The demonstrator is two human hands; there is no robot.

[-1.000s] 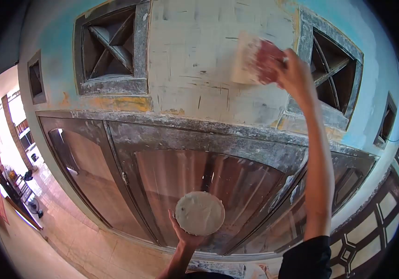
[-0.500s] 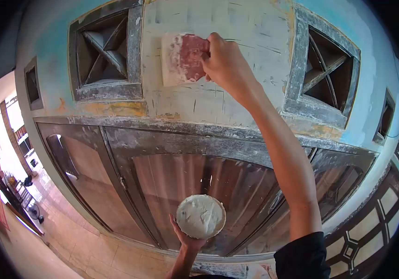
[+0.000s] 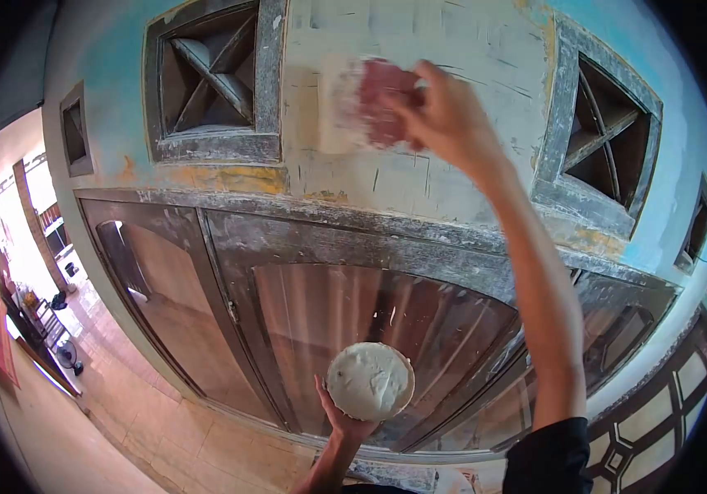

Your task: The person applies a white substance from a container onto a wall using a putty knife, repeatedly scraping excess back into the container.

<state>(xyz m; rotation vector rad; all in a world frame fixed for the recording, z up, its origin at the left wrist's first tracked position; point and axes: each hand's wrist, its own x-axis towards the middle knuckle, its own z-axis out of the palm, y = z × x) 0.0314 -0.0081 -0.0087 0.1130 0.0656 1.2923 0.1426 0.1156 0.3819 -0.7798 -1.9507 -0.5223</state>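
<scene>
My right hand [image 3: 444, 111] grips a red putty spreader [image 3: 386, 103] whose front part is smeared with pale putty. Its blade lies against the upper wall panel [image 3: 452, 177], and motion blurs both tool and hand. Low in the middle of the view, my left hand [image 3: 345, 420] supports a round bowl of white putty [image 3: 370, 381] from below, fingers around its left side. The bowl is tilted so that its lumpy contents face me. Thin dark lines and patches of filler mark the panel.
Wooden vents with crossed slats flank the panel, a left vent [image 3: 213, 78] and a right vent [image 3: 609, 128]. Below runs a worn wooden frame [image 3: 353, 239] over glazed panels [image 3: 329, 305]. A fan [image 3: 67, 354] stands on the tiled floor [image 3: 164, 428] at left.
The whole view has shifted, so the wall appears farther right and slightly higher. Against the panel, the spreader has slid slightly right and down. The left hand still holds the bowl.
</scene>
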